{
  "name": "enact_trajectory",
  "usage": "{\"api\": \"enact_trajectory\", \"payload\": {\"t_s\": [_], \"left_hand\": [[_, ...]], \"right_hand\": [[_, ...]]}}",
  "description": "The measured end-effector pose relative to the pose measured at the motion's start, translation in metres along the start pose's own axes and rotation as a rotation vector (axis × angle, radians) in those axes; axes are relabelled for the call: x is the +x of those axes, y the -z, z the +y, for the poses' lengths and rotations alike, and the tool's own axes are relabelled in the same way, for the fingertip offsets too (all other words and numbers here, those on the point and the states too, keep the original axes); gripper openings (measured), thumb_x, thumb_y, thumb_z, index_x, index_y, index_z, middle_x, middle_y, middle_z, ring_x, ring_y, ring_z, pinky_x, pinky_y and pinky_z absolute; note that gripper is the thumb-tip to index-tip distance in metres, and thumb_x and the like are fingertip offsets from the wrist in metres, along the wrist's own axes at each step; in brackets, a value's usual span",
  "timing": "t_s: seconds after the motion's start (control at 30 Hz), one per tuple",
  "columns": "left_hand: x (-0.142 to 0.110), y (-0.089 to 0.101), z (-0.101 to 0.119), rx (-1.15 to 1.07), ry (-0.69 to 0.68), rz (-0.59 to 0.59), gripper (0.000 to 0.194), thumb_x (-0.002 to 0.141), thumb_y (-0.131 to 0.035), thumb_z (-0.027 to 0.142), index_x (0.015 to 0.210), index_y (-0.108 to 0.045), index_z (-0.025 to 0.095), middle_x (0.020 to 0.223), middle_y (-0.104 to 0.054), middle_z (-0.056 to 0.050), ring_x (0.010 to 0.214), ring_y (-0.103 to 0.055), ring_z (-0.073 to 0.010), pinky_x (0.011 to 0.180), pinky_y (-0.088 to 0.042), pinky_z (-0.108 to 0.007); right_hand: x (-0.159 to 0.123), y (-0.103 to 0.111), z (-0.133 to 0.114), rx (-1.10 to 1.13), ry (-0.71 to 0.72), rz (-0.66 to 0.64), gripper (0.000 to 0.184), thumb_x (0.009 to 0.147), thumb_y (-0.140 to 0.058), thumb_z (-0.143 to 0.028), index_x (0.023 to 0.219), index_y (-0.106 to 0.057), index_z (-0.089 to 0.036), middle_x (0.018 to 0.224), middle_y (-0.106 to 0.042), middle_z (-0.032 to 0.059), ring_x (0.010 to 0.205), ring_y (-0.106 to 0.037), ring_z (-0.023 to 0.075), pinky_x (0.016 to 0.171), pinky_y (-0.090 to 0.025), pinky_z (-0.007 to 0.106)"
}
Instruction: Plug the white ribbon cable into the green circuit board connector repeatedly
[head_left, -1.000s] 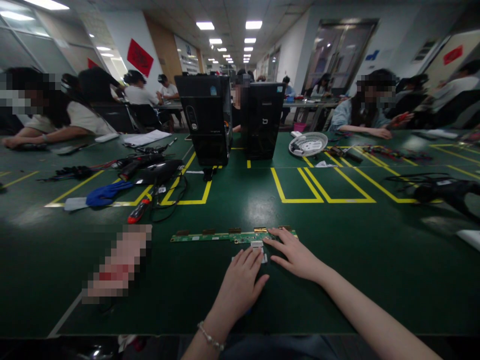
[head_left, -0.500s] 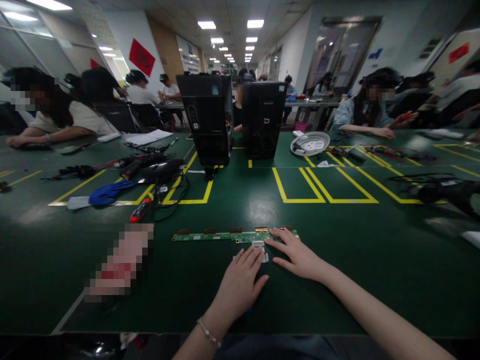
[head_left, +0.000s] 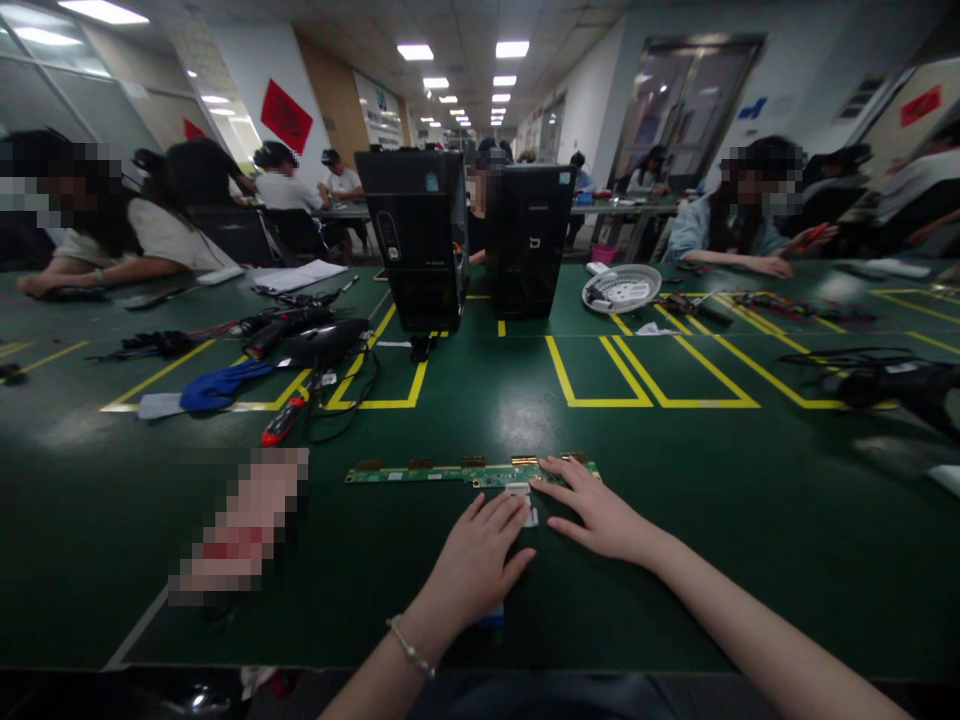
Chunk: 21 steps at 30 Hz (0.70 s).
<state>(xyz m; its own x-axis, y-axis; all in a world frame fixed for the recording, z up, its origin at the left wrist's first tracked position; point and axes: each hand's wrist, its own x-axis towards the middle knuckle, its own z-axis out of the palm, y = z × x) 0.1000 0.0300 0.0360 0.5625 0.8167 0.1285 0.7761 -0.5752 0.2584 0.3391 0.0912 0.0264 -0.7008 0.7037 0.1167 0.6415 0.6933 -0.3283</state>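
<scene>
The long, thin green circuit board point(head_left: 420, 476) runs 9-to-3 o'clock on the green table point(head_left: 712, 480), at 12 o'clock from the flat, released left hand point(head_left: 480, 555), its 3-o'clock end under the nearer, unclenched right hand point(head_left: 596, 512).

Two black computer towers point(head_left: 411, 235) stand on the green table point(head_left: 735, 480). A round white basket point(head_left: 639, 275) sits to their right. White papers point(head_left: 300, 275) lie to their left.

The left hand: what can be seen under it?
Partly under the left hand: a white strip by the circuit board, and a blue piece near the wrist. The hand hides whether they join.
</scene>
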Motion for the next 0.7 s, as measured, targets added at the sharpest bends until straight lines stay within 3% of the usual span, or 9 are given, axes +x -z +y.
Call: {"api": "enact_trajectory", "payload": {"t_s": [0.43, 0.7], "left_hand": [[0.003, -0.012, 0.024, 0.018, 0.161, 0.042, 0.056, 0.095, -0.048, 0.045, 0.138, -0.047, 0.011, 0.144, -0.048, -0.011, 0.134, -0.041, -0.0286, 0.11, -0.035, -0.046], [0.007, -0.016, 0.026, 0.05, 0.139, 0.063, 0.054, 0.094, -0.05, 0.042, 0.135, -0.049, 0.007, 0.142, -0.049, -0.015, 0.133, -0.042, -0.0304, 0.112, -0.032, -0.048]], "right_hand": [[0.0, -0.001, 0.0, 0.023, 0.009, 0.009, 0.054, 0.093, -0.046, -0.049, 0.143, -0.042, -0.029, 0.152, -0.031, 0.0088, 0.141, -0.025, 0.028, 0.114, -0.023, 0.053], [0.001, -0.001, -0.003, -0.015, -0.003, 0.004, 0.054, 0.094, -0.045, -0.048, 0.144, -0.041, -0.028, 0.152, -0.03, 0.0088, 0.141, -0.024, 0.0269, 0.114, -0.024, 0.052]]}}
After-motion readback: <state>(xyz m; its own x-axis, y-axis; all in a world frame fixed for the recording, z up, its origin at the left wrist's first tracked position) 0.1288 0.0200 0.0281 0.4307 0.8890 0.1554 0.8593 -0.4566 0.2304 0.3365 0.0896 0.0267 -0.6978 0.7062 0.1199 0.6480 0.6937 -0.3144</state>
